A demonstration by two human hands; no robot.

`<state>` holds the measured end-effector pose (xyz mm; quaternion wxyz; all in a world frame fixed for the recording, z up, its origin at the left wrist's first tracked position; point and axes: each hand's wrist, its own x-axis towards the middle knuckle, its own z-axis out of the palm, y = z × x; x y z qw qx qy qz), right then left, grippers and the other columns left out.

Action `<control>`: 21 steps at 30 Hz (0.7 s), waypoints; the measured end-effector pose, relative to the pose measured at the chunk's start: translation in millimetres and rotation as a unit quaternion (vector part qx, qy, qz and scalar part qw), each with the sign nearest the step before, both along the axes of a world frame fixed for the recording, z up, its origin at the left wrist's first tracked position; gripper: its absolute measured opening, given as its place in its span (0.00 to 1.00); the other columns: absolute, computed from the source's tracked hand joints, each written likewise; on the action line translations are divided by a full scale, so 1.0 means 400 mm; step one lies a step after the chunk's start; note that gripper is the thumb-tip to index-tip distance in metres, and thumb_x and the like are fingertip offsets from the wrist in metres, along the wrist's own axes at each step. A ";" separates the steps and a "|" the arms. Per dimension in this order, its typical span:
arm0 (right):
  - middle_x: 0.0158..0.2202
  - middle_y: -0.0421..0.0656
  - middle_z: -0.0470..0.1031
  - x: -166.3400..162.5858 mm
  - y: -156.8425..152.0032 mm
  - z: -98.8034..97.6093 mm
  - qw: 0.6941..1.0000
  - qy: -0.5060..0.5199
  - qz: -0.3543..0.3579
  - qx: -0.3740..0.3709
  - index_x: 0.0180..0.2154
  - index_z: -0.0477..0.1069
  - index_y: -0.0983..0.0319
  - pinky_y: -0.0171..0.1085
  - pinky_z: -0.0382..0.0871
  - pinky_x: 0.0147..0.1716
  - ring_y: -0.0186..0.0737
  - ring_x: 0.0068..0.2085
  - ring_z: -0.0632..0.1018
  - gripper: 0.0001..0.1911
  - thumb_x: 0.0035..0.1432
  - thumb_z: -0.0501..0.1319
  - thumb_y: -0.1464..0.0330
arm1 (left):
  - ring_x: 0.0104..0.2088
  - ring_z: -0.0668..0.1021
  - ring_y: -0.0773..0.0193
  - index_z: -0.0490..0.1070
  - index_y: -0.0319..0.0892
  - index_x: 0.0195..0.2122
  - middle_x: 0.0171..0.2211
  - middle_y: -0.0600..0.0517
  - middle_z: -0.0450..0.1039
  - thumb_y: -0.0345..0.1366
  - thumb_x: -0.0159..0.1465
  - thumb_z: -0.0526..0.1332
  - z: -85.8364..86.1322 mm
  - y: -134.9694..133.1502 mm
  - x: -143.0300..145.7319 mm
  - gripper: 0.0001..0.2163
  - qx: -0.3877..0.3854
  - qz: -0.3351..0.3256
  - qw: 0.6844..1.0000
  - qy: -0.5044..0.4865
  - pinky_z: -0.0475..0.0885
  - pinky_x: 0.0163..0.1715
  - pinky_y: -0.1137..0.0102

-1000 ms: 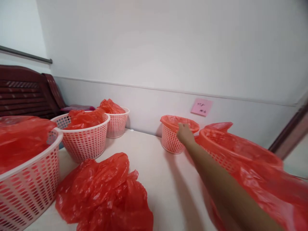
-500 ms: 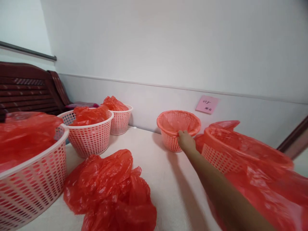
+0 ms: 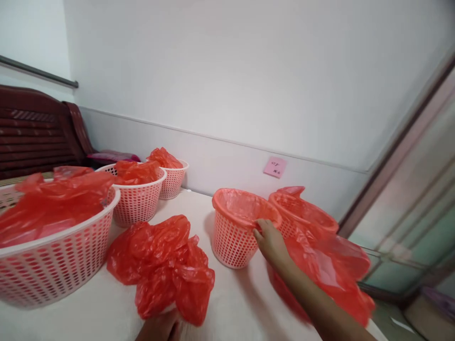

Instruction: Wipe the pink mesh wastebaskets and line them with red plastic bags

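Note:
My right hand (image 3: 269, 240) grips the near rim of a small pink mesh basket (image 3: 232, 239) lined with a red plastic bag, which stands on the white table (image 3: 249, 308). My left hand (image 3: 161, 327) shows only partly at the bottom edge, closed on the lower end of a heap of loose red plastic bags (image 3: 161, 265). A larger lined basket (image 3: 302, 218) stands just right of the small one, its red bag spilling over the table's right side.
Three white mesh baskets with red bags stand on the left: a big near one (image 3: 60, 255), a middle one (image 3: 137, 201) and a small far one (image 3: 172, 180). A pink note (image 3: 275, 166) sticks to the wall. A dark wooden bench (image 3: 35, 132) is at far left.
My right hand has pulled the small lined basket from near the wall toward me. My left hand has come into view at the loose bags. The camera has turned right.

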<state>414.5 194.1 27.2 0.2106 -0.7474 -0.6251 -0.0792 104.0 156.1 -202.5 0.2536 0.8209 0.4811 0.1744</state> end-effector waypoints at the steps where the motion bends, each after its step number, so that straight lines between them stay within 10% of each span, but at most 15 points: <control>1: 0.42 0.47 0.72 -0.011 -0.043 0.006 1.000 0.008 0.006 0.000 0.43 0.68 0.63 0.36 0.65 0.41 0.40 0.41 0.75 0.11 0.62 0.51 0.69 | 0.30 0.74 0.61 0.65 0.46 0.29 0.28 0.51 0.73 0.36 0.64 0.50 -0.002 -0.002 0.000 0.09 0.010 -0.004 1.000 0.010 0.65 0.31 0.66; 13: 0.37 0.44 0.72 -0.125 -0.521 -0.017 0.982 0.142 0.124 0.012 0.39 0.69 0.57 0.37 0.69 0.38 0.41 0.38 0.75 0.08 0.61 0.53 0.67 | 0.43 0.78 0.54 0.71 0.41 0.40 0.40 0.43 0.77 0.29 0.60 0.48 -0.047 -0.053 -0.006 0.13 0.046 0.053 0.997 -0.002 0.68 0.46 0.61; 17: 0.38 0.42 0.73 -0.125 -0.598 -0.054 0.974 0.126 0.177 0.059 0.42 0.70 0.55 0.33 0.71 0.39 0.38 0.39 0.76 0.10 0.60 0.53 0.71 | 0.53 0.73 0.52 0.71 0.43 0.46 0.49 0.44 0.75 0.32 0.56 0.53 -0.040 -0.083 -0.014 0.17 0.030 0.072 0.994 -0.071 0.60 0.58 0.58; 21: 0.40 0.43 0.74 -0.124 -0.623 -0.068 0.969 0.131 0.182 0.100 0.44 0.70 0.55 0.33 0.71 0.40 0.37 0.40 0.77 0.12 0.60 0.54 0.71 | 0.43 0.75 0.49 0.69 0.44 0.30 0.36 0.44 0.75 0.43 0.58 0.52 -0.016 -0.122 -0.021 0.10 -0.026 0.108 0.980 -0.166 0.66 0.50 0.55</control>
